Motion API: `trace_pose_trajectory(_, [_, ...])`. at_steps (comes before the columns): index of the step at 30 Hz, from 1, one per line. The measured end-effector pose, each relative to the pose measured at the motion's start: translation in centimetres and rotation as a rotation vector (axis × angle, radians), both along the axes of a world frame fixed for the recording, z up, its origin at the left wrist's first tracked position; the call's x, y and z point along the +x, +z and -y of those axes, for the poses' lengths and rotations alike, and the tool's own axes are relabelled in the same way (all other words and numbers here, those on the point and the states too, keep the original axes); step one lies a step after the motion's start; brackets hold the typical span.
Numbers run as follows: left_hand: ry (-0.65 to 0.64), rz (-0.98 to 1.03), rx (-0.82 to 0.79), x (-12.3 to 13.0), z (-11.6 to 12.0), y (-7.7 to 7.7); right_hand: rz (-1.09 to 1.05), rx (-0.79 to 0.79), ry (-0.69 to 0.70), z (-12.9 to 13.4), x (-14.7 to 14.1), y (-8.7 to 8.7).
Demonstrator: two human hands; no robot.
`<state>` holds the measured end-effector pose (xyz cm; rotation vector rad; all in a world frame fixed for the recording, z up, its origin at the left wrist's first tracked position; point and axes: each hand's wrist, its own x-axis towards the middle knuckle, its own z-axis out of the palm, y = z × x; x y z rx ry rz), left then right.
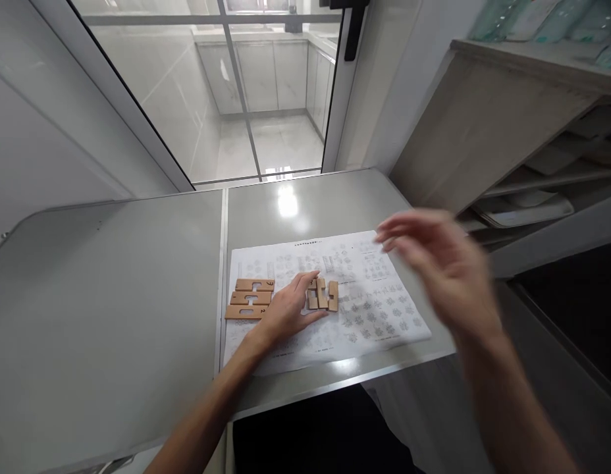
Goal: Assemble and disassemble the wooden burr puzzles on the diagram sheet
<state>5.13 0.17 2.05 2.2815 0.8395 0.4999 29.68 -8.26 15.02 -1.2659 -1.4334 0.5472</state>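
Over on the left, three notched wooden bars (249,298) lie stacked on the instruction sheet (379,309); the left hand (286,309) rests flat, steadying small joined blocks (323,294), while the right hand (444,270) hovers blurred, grip released, empty.

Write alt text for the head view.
The left hand rests on a printed sheet beside wooden puzzle pieces, with three more pieces stacked to its left. The right hand hovers open and blurred above the grey table.
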Motion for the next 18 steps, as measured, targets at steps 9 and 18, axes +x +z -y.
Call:
trace_pose_trajectory(9, [0.014,0.038,-0.062,-0.4,-0.1,0.0,0.253,-0.301,0.074,2.1,-3.9,-13.3])
trace_pose_trajectory(18, [-0.008,0.057,-0.263,-1.6,-0.9,0.4,0.154,-0.283,-0.041,1.8,-4.5,-14.1])
